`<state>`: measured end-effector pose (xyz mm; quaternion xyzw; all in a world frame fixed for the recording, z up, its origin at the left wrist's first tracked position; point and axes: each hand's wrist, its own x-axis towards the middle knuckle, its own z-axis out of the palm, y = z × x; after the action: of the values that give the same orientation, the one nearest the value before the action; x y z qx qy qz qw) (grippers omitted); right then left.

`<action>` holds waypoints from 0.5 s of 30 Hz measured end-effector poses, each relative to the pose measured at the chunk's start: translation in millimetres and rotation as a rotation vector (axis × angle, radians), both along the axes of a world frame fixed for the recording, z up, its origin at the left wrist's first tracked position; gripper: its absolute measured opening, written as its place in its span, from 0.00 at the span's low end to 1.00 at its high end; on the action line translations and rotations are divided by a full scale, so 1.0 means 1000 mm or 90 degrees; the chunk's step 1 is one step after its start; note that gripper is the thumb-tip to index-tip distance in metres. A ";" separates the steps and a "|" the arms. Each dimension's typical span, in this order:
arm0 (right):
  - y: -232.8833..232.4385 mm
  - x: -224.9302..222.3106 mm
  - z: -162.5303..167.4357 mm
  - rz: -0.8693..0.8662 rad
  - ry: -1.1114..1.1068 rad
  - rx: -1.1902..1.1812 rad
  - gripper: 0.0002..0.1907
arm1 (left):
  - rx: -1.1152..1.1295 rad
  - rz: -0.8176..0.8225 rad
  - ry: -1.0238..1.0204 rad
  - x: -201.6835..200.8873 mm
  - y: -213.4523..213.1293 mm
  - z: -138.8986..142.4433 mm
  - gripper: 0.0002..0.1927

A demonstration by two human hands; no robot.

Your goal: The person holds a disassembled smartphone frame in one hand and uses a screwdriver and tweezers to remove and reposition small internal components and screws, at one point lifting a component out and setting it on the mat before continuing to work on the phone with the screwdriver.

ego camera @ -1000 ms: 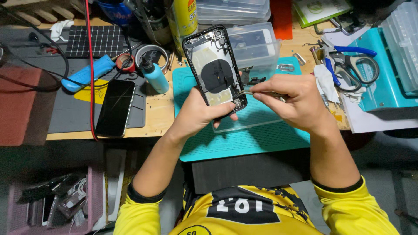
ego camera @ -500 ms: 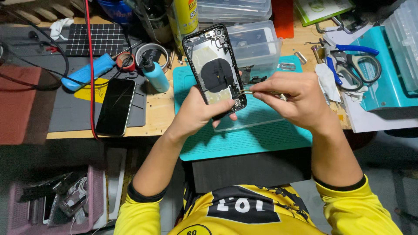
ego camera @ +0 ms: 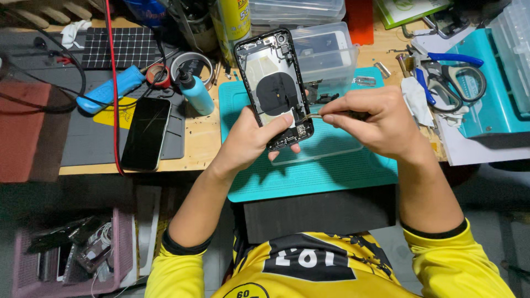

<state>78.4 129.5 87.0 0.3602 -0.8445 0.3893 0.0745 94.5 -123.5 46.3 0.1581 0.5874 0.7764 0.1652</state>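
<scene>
My left hand grips the lower end of an opened black phone housing, held tilted above the teal work mat. The housing shows a round black coil and small parts inside. My right hand pinches thin tweezers, whose tips touch the housing's lower right edge. Both forearms wear yellow sleeves with black cuffs.
A black phone lies face up on a grey mat at left, beside a blue tool and a small blue bottle. Clear plastic boxes stand behind the housing. Scissors and a teal machine sit at right. A pink basket rests below.
Both hands and the phone housing have stayed almost in place; the tweezers' tips have shifted only slightly at the housing's lower edge.
</scene>
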 end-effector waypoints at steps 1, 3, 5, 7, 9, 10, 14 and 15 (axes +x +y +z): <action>0.001 -0.001 -0.001 0.004 -0.006 -0.004 0.06 | 0.000 0.000 0.003 0.000 0.000 0.000 0.15; 0.001 -0.001 -0.002 0.005 -0.017 -0.007 0.06 | 0.001 -0.001 0.003 0.000 0.000 0.000 0.16; 0.001 -0.002 -0.003 -0.002 -0.026 -0.006 0.06 | 0.003 -0.002 -0.002 0.000 0.000 0.000 0.16; 0.001 -0.003 -0.003 -0.003 -0.031 -0.007 0.05 | 0.012 -0.007 -0.001 0.000 0.000 0.000 0.18; 0.001 -0.003 -0.004 -0.004 -0.043 -0.012 0.05 | 0.018 -0.010 -0.003 0.000 0.000 0.000 0.19; 0.001 -0.003 -0.003 -0.004 -0.053 -0.015 0.05 | 0.020 -0.010 -0.005 0.000 0.000 0.000 0.19; 0.000 -0.003 -0.002 -0.004 -0.026 -0.004 0.06 | 0.028 -0.008 0.007 -0.001 0.000 -0.001 0.19; 0.000 -0.003 -0.001 -0.005 -0.018 0.004 0.06 | 0.028 -0.006 0.008 -0.001 0.000 -0.002 0.19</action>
<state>75.5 129.4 86.2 0.3517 -0.8481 0.3912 0.0631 93.4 -123.8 44.7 0.1695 0.5706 0.7870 0.1619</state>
